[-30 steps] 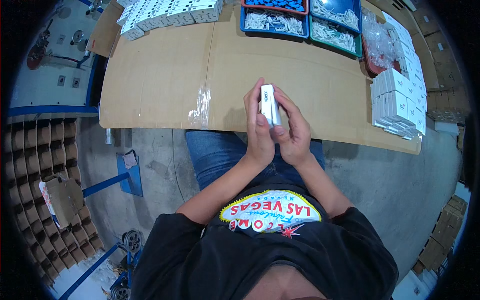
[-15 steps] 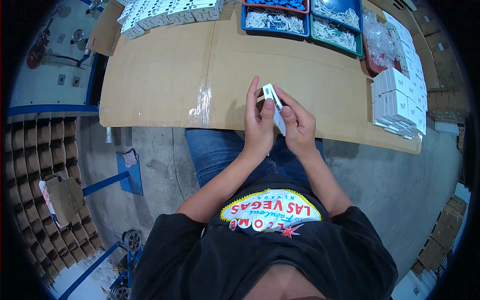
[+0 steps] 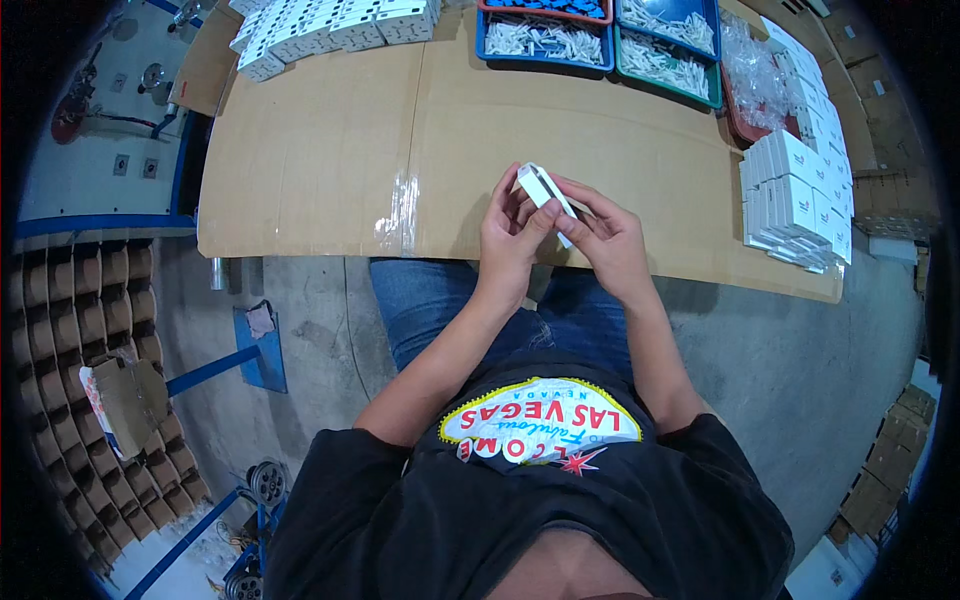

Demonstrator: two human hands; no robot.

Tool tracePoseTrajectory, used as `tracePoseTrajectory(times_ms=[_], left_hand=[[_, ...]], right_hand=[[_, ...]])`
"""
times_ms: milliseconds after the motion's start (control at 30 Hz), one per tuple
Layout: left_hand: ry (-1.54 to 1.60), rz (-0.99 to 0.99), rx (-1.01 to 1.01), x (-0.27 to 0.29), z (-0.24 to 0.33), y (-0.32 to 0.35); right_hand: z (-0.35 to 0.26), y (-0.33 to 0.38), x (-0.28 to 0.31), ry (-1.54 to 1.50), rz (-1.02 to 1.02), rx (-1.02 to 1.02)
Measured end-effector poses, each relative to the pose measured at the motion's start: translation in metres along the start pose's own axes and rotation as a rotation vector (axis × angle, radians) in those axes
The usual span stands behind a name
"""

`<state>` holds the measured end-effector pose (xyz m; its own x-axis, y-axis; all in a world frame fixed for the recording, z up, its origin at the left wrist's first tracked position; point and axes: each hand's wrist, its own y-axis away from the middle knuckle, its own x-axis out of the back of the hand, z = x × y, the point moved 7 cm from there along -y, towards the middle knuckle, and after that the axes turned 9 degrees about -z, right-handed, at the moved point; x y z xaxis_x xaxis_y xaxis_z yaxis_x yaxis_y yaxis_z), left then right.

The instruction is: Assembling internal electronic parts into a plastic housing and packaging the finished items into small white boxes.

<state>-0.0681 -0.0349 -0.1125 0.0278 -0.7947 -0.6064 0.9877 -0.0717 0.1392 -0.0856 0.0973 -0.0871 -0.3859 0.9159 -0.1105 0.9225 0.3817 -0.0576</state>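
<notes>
A slim white carton (image 3: 541, 187) is held between my two hands above the near edge of the cardboard-covered table (image 3: 320, 150). A dark gap runs along its upper side. My left hand (image 3: 508, 240) closes round its left side, with the thumb pressed against it. From the right, my right hand (image 3: 615, 245) grips the lower part, thumb near the left thumb and fingers behind. Whatever lies inside the gap is too small to make out.
White boxes stand in rows (image 3: 335, 28) at the far left, and slim white cartons are stacked (image 3: 795, 205) at the right. At the back sit a blue tray (image 3: 545, 67) and a green tray (image 3: 668, 88) of small white pieces. Clear plastic bags (image 3: 752, 75) lie beside them.
The carton has tilted, its upper end shifting slightly left. My left fingers have curled further round it, and the thumbs have moved along it.
</notes>
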Motion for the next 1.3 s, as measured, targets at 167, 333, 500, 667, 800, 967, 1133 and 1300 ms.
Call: tracePoseTrajectory(times_ms=[167, 333, 500, 667, 800, 967, 1133, 1300], left_hand=[[0.069, -0.035, 0.034, 0.006, -0.006, 0.0], [0.055, 0.0, -0.025, 0.008, -0.009, 0.002], [0.061, 0.01, -0.031, 0.008, -0.008, 0.004], [0.092, 0.023, -0.031, 0.008, -0.008, 0.005], [0.085, 0.016, -0.024, 0.011, -0.011, 0.004], [-0.093, -0.009, -0.112, 0.003, 0.005, 0.002], [-0.819, -0.279, -0.408, -0.015, 0.033, 0.005], [-1.163, -0.364, -0.537, -0.023, 0.032, 0.013]], right_hand=[[0.006, 0.004, -0.004, 0.006, -0.033, -0.035], [-0.011, 0.007, -0.008, 0.411, 0.005, 0.123], [-0.016, 0.006, -0.013, 0.482, 0.03, 0.145], [-0.013, 0.004, -0.014, 0.484, 0.047, 0.153], [-0.009, 0.004, -0.013, 0.445, 0.032, 0.085], [-0.002, 0.001, -0.013, 0.169, 0.014, 0.108], [-0.015, 0.001, 0.008, 0.009, -0.04, -0.034], [-0.02, -0.004, -0.003, -0.071, -0.104, -0.184]])
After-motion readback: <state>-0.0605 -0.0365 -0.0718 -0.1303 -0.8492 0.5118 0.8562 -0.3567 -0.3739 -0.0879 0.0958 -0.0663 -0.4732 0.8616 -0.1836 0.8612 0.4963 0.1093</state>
